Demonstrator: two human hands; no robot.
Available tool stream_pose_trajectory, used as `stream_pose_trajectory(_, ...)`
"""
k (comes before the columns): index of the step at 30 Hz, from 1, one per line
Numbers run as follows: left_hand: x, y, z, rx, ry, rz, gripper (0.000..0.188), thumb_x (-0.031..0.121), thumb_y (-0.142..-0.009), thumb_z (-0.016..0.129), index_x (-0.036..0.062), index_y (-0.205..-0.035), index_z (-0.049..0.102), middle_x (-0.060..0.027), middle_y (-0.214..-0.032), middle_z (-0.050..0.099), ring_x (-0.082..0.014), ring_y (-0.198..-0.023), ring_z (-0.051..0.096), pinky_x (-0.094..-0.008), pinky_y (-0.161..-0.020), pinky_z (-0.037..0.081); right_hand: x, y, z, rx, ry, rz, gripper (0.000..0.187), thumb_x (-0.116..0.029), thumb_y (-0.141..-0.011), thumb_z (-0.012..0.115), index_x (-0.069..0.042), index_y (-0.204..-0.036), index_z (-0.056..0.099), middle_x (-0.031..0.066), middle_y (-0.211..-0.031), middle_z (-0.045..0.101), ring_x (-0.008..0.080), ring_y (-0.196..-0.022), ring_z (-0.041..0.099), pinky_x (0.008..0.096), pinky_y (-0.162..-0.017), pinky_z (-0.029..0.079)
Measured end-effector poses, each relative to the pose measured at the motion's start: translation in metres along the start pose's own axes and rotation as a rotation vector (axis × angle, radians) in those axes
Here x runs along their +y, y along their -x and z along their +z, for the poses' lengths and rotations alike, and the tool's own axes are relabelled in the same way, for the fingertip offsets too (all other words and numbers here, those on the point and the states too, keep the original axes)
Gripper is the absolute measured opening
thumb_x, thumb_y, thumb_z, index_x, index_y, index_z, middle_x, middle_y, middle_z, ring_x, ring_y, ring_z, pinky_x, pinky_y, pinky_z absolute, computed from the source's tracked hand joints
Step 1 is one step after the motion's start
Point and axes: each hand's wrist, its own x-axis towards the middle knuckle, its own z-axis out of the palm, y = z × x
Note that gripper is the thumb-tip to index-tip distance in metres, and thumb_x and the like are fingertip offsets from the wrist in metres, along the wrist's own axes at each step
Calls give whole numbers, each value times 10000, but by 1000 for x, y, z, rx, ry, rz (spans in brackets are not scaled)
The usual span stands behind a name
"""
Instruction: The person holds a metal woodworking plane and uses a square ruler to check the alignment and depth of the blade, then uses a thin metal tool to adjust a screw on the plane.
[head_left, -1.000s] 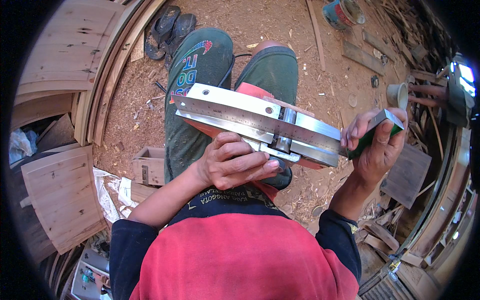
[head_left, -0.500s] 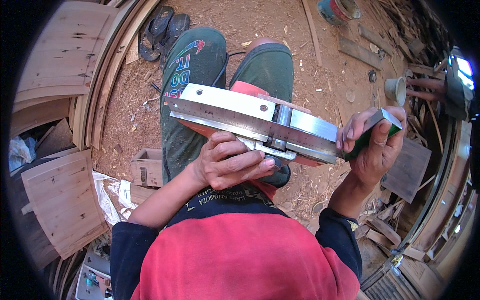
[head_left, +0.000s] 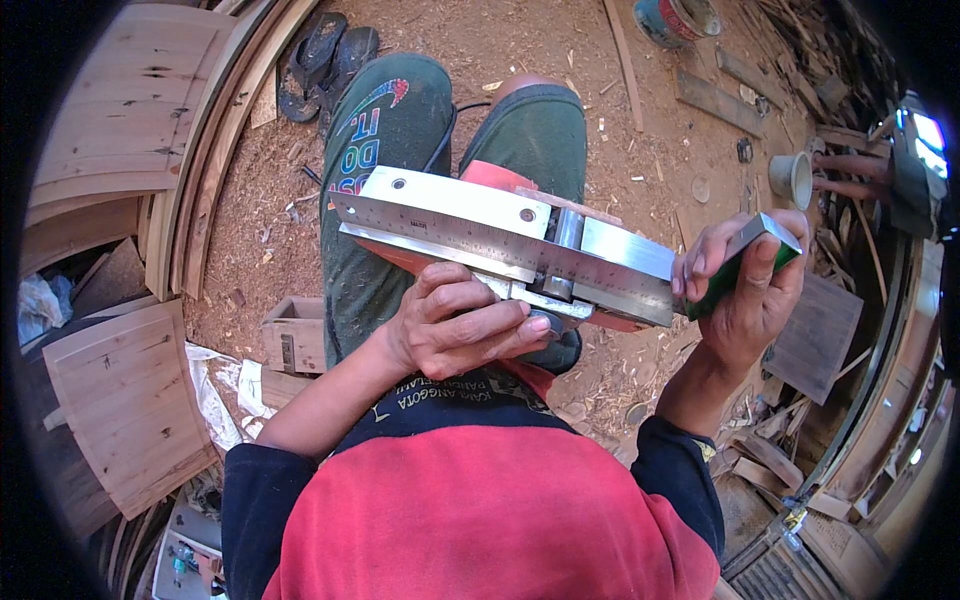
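An electric hand planer with a bright metal sole and a red body lies sole-up across my knees. Its cutter drum shows in the gap between the two sole plates. The steel ruled blade of a try square stands on edge along the sole, crossing the drum. My left hand is closed around the planer's near side, by the drum, thumb side hidden. In my right hand, the square's green and metal stock is gripped beyond the planer's right end, fingertips at the blade.
Wood shavings cover the ground. Wooden panels and long boards stand at the left, near a small wooden box. Sandals lie beyond my knees. A bucket, a pale cup and another person's hand are at the right.
My right hand and the square's stock have shifted very slightly. The planer and my left hand stay in place.
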Motion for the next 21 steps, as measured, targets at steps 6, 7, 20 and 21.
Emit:
stream_pose_trajectory(6, 0, 0, 0, -6, 7, -3, 409, 226, -723, 890, 206, -1117, 783, 105, -1080, 630, -117, -913, 555, -296, -811, 478, 0, 0, -2, -10, 9, 9, 235, -311, -1096, 474, -92, -1137, 399, 120, -759, 580, 169, -535, 536, 323, -508, 500)
stream_pose_trajectory(7, 0, 0, 0, -6, 9, -3, 409, 226, -723, 890, 206, -1117, 783, 105, -1080, 630, -117, -913, 555, -296, -811, 478, 0, 0, -3, -8, 10, 10, 235, -311, -1096, 474, -92, -1137, 399, 120, -759, 580, 169, -535, 536, 323, -508, 500)
stream_pose_trajectory(20, -1, 1, -3, -18, 14, 8, 402, 237, -725, 895, 192, -1107, 781, 94, -1071, 636, -119, -908, 563, -301, -809, 476, 0, 3, -1, -11, 43, 4, 250, -329, -1091, 485, -100, -1117, 388, 122, -750, 580, 168, -526, 533, 324, -512, 503)
stream_pose_trajectory(21, -1, 0, -3, -23, 23, 8, 405, 239, -725, 897, 185, -1109, 779, 89, -1070, 638, -121, -906, 564, -304, -807, 478, 0, 4, -1, -9, 47, 8, 254, -332, -1089, 488, -100, -1113, 386, 123, -750, 581, 168, -524, 533, 324, -512, 503)
